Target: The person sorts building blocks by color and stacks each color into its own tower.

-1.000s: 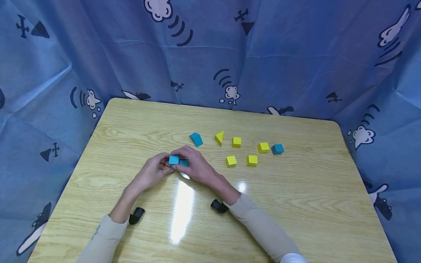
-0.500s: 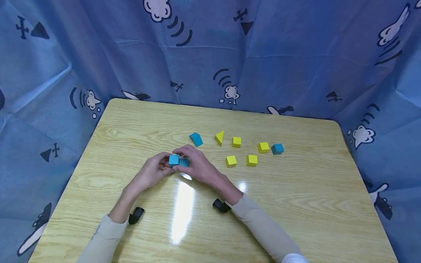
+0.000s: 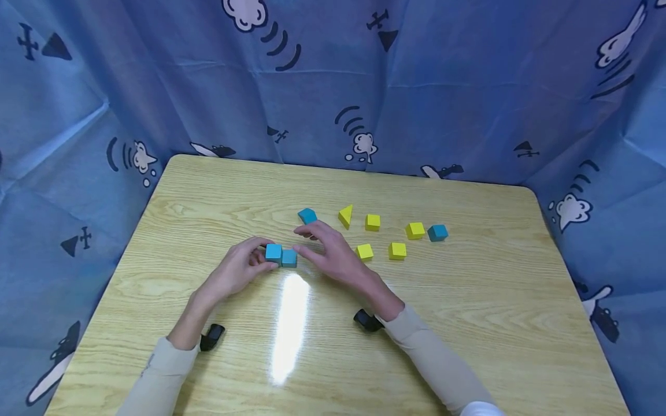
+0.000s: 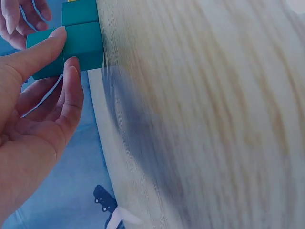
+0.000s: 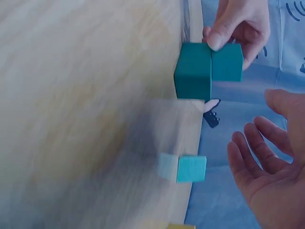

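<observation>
My left hand (image 3: 236, 270) pinches a blue cube (image 3: 273, 252) between thumb and fingers. In the left wrist view this cube sits on a lower blue block (image 4: 85, 45), which the fingertips also touch. Against the lower block, on the table, stands another blue block (image 3: 289, 259) to the right. My right hand (image 3: 338, 254) is just right of these blocks, apart from them, its fingers loosely bent around nothing. Behind its fingertips lies a blue angled block (image 3: 307, 215), partly covered by the hand in the head view.
On the wooden table (image 3: 468, 323), several yellow cubes (image 3: 397, 251) and a yellow triangular block (image 3: 346, 216) lie to the right. A further blue block (image 3: 437, 233) sits beside the rightmost yellow cube. A blue patterned curtain (image 3: 312, 86) hangs around the table.
My right hand has let go of the right-hand blue block and drawn away to the right. The left hand stays at the stacked blocks. The head view has shifted slightly.
</observation>
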A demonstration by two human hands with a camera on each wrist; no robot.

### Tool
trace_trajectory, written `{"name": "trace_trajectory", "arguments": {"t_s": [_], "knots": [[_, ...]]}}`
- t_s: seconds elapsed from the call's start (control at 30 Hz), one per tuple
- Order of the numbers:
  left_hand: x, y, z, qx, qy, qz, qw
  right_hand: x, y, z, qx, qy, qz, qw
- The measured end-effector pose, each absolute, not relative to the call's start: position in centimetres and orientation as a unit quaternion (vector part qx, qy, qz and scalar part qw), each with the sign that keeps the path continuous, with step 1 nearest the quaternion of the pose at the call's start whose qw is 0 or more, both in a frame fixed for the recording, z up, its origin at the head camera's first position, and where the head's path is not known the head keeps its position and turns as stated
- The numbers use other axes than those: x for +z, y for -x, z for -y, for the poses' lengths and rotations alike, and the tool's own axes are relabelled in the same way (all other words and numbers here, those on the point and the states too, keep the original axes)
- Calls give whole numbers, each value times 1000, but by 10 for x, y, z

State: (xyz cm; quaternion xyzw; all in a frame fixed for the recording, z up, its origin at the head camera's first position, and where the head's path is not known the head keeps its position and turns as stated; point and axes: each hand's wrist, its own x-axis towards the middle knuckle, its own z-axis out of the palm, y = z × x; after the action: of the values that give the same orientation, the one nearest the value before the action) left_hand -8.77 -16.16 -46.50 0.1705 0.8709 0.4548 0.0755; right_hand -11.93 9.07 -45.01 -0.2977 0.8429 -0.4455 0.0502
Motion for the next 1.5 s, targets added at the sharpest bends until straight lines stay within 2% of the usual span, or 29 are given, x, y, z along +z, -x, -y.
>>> {"name": "trace_trajectory", "arguments": {"t_s": [0.6, 0.97, 1.37, 1.5], "knots": [[-462, 90, 163, 438, -175, -876, 102, -437, 132, -152, -429, 264, -863, -21], [-462, 90, 162, 432, -182, -876, 114, -430, 134, -206, -395, 174, -901, -35], [-462, 92, 162, 435, -192, -870, 129, -432, 136, -264, -372, 135, -914, -87], [-463, 91, 162, 436, -188, -870, 133, -437, 139, -281, -363, 117, -920, -87]]}}
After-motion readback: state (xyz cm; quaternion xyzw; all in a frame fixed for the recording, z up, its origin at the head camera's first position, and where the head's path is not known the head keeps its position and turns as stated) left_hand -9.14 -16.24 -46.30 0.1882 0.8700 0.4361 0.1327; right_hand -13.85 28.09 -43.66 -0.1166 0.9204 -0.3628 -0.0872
